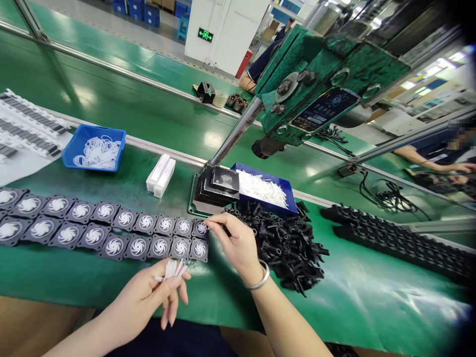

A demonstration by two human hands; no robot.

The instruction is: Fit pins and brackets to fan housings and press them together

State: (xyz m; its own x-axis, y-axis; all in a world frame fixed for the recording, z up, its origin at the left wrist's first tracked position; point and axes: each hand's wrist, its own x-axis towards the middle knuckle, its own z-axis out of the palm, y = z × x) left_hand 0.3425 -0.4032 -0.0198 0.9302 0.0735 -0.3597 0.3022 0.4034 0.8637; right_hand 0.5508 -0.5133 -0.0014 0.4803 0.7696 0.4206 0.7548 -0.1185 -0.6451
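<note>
My left hand (156, 292) hovers over the near edge of the green table, thumb and forefinger pinched on a small bundle of white plastic strips (174, 270). My right hand (234, 240), with a silver bangle on the wrist, reaches to the end of two rows of black square parts with white swirl impellers (107, 230); its fingertips pinch at the last part (202, 228), and what they hold is too small to make out. A pile of black plastic pieces (290, 248) lies just right of that hand.
A blue bin of white strips (266, 191) sits behind a black fixture (217, 186) under a green press machine (316, 84). A blue tray of white rings (94, 148) and white blocks (161, 174) lie farther left. Black part strips (401, 240) lie at right. Other people sit across the conveyor.
</note>
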